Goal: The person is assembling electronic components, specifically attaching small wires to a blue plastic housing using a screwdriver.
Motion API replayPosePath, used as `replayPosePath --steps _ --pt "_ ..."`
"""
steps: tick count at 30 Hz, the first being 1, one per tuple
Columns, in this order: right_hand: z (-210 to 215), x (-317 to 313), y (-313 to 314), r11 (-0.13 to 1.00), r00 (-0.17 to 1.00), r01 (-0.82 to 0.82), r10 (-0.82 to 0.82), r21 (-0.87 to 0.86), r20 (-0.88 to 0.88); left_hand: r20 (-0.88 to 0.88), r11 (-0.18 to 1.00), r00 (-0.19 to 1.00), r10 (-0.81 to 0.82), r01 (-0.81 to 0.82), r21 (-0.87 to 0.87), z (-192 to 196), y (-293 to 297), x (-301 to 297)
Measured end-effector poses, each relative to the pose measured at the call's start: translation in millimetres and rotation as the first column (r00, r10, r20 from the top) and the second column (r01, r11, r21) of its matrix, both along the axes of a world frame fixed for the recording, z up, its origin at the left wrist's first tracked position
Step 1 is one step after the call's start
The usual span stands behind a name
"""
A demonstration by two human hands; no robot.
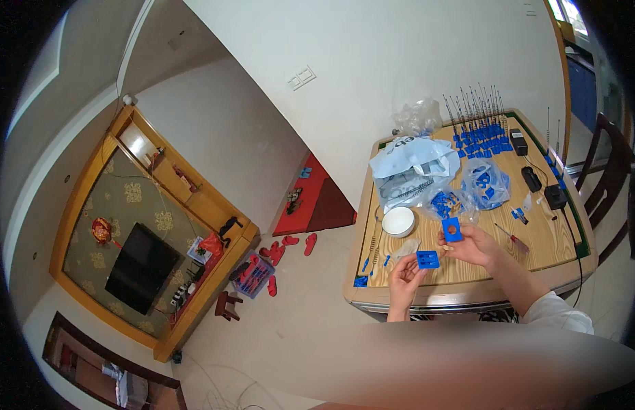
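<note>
Over the near edge of the wooden table, my left hand (pixel 403 281) grips a blue plastic piece with slots (pixel 427 260). Slightly higher and to the right, my right hand (pixel 473 247) pinches a blue square plate with a round hole (pixel 454 234). The two blue parts are close but apart. Beyond them lie a white bowl (pixel 398 222) and an open clear bag of small blue and orange parts (pixel 446 204). A screwdriver (pixel 514 239) with a red handle rests to the right of my right hand.
A pale blue plastic bag (pixel 413 167) and another clear bag of blue parts (pixel 486 183) lie mid-table. Rows of blue pieces with upright springs (pixel 481 139) stand at the back. Black adapters (pixel 555 197) with cords sit on the right, near a dark chair (pixel 608 160).
</note>
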State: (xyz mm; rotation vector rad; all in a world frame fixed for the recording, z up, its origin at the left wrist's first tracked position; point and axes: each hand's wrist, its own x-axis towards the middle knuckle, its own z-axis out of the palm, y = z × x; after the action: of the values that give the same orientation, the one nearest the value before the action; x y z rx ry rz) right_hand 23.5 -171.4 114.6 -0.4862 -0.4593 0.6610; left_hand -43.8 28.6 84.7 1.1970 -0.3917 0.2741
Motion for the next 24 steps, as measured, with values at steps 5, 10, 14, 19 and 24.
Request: replayPosePath --steps 5,10,14,19,24 --pt "8 -7 0 0.939 0.955 0.206 -0.132 -0.275 0.266 -0.046 1.000 0.999 -0.002 0.002 0.000 -11 2 6" --pt "46 -28 -2 0.520 0.397 0.781 0.015 -0.346 0.918 -0.062 1.000 0.998 -0.017 0.019 0.021 -15 -1 12" --pt "65 -36 3 0.392 0.114 0.903 0.174 -0.175 0.978 -0.100 0.997 0.994 -0.053 0.048 -0.054 -27 1 19" --pt "65 -36 10 0.314 0.018 0.939 0.362 -0.140 0.932 -0.064 0.994 0.996 -0.066 0.059 -0.096 -38 1 23" --pt "65 -36 15 0.301 0.015 0.943 0.396 -0.145 0.918 -0.077 0.996 0.996 -0.049 0.042 -0.083 -42 3 24"
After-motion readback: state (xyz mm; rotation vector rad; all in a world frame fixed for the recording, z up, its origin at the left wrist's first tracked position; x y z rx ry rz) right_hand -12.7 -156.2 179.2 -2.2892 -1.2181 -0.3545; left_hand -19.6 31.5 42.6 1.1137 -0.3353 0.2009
